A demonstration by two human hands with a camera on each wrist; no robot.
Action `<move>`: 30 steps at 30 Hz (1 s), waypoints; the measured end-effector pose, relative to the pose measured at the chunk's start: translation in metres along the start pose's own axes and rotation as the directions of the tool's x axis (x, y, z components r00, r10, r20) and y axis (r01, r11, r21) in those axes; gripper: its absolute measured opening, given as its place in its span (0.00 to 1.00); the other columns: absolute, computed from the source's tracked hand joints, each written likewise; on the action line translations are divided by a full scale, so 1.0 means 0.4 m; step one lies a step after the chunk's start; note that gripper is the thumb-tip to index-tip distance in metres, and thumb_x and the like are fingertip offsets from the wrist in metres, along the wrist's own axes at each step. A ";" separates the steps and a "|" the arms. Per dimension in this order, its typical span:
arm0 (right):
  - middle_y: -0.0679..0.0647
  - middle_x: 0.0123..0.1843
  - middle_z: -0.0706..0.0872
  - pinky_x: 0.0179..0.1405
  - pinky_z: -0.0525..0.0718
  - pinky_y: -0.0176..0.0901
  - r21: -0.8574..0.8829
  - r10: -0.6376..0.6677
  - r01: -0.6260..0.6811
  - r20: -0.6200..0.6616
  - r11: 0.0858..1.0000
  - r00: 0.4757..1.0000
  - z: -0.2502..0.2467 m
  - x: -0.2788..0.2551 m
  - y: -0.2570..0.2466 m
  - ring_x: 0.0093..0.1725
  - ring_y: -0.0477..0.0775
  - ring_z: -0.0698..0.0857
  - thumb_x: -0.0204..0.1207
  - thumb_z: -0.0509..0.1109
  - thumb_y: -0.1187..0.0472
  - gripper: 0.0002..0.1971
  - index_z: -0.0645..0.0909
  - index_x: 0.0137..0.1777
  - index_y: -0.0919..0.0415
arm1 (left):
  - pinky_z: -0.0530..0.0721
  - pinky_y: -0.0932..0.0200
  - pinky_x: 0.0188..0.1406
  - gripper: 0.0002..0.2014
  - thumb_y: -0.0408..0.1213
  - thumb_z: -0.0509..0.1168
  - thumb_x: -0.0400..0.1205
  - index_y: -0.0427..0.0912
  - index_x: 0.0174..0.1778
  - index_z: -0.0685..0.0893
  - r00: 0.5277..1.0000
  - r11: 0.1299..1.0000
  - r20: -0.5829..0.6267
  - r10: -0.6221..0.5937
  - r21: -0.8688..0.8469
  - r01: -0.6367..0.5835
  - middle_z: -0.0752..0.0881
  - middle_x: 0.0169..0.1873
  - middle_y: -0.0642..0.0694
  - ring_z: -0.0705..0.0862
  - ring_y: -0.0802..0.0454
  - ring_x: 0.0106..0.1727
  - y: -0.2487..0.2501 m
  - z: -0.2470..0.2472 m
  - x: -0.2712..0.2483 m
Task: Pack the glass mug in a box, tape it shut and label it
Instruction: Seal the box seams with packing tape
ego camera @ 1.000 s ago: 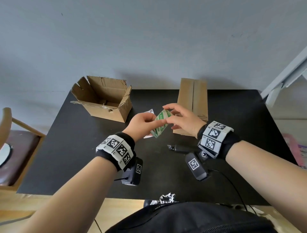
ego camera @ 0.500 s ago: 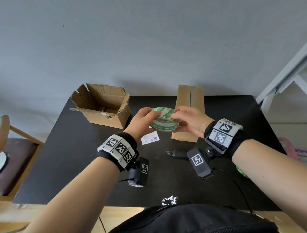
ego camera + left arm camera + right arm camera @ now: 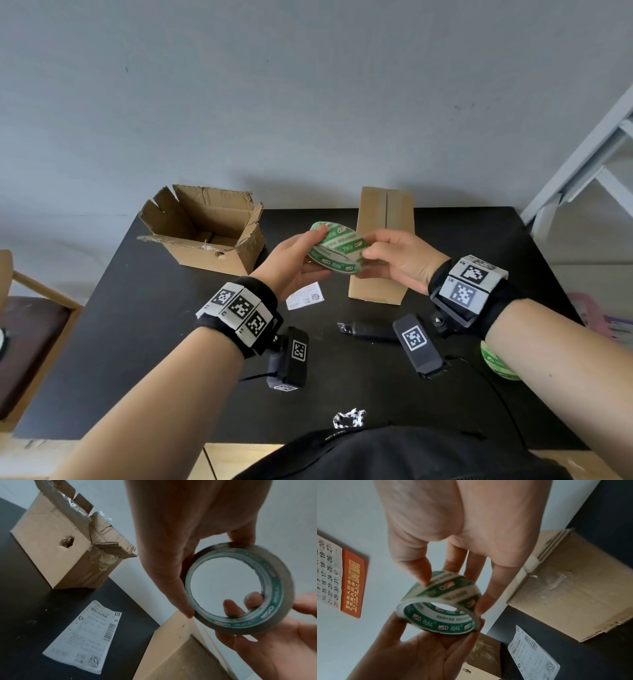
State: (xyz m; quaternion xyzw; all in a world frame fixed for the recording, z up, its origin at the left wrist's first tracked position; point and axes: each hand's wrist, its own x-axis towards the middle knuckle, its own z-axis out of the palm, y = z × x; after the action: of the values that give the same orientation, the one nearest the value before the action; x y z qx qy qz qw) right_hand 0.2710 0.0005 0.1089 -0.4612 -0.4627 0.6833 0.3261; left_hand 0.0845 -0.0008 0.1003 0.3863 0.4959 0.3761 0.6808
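Both hands hold a green-and-white tape roll (image 3: 337, 248) (image 3: 240, 588) (image 3: 443, 601) in the air above the black table (image 3: 137, 342). My left hand (image 3: 294, 262) grips its left rim between thumb and fingers. My right hand (image 3: 394, 260) pinches the right side, fingertips on the outer band. Behind the roll stands a closed cardboard box (image 3: 382, 246) (image 3: 573, 585), flaps together. A white shipping label (image 3: 305, 296) (image 3: 82, 639) (image 3: 532, 654) lies flat on the table below the hands. No glass mug is visible.
An open, torn cardboard box (image 3: 209, 229) (image 3: 65, 547) sits at the table's back left. A black utility knife (image 3: 366, 330) lies near my right wrist, and a second green tape roll (image 3: 496, 359) shows beside my right forearm. A wooden chair (image 3: 27, 308) stands left.
The tape roll has been turned from edge-on to nearly flat and raised slightly, both hands keeping hold. The head view has tilted, and the label now shows below the hands.
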 end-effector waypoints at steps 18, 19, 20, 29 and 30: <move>0.62 0.48 0.86 0.52 0.86 0.54 -0.177 -0.063 0.047 -0.085 0.983 0.994 0.003 0.012 0.009 0.51 0.61 0.85 0.78 0.65 0.69 0.06 0.82 0.43 0.63 | 0.83 0.47 0.62 0.16 0.55 0.58 0.83 0.47 0.49 0.81 0.995 0.964 -0.085 0.043 0.266 -0.019 0.88 0.46 0.44 0.88 0.45 0.52 0.016 0.033 -0.005; 0.61 0.46 0.86 0.48 0.85 0.50 -0.134 -0.065 0.054 -0.078 0.989 0.995 0.003 0.010 0.007 0.48 0.58 0.85 0.78 0.63 0.70 0.06 0.81 0.43 0.63 | 0.83 0.46 0.62 0.18 0.57 0.57 0.83 0.46 0.52 0.81 0.996 0.979 -0.088 0.012 0.203 0.006 0.89 0.47 0.42 0.88 0.45 0.52 0.014 0.030 -0.003; 0.60 0.46 0.85 0.45 0.84 0.47 -0.100 -0.064 0.056 -0.074 0.993 0.995 0.003 0.007 0.003 0.46 0.56 0.84 0.78 0.62 0.71 0.06 0.80 0.43 0.64 | 0.83 0.46 0.62 0.20 0.58 0.57 0.82 0.45 0.54 0.81 0.996 0.988 -0.087 -0.009 0.153 0.022 0.89 0.48 0.40 0.89 0.45 0.51 0.011 0.028 0.000; 0.61 0.43 0.84 0.35 0.83 0.40 -0.103 -0.048 0.038 -0.098 0.994 0.994 -0.006 0.006 -0.008 0.40 0.55 0.82 0.78 0.62 0.70 0.06 0.80 0.43 0.64 | 0.83 0.44 0.59 0.30 0.64 0.50 0.82 0.42 0.59 0.81 0.989 0.991 -0.085 -0.121 0.041 0.125 0.88 0.51 0.36 0.89 0.42 0.52 0.009 0.039 0.018; 0.60 0.43 0.85 0.34 0.83 0.39 -0.140 -0.049 0.034 -0.105 0.990 0.993 -0.005 0.008 -0.007 0.39 0.54 0.83 0.78 0.63 0.70 0.06 0.80 0.43 0.64 | 0.83 0.44 0.59 0.29 0.65 0.50 0.82 0.43 0.58 0.81 0.988 0.990 -0.112 -0.102 0.089 0.112 0.88 0.51 0.39 0.88 0.44 0.51 0.010 0.045 0.018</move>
State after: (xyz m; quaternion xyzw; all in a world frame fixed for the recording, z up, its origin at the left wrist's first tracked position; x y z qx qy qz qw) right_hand 0.2718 0.0049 0.1102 -0.5092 -0.4998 0.6167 0.3324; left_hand 0.1029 0.0048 0.1050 0.3701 0.5690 0.3351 0.6534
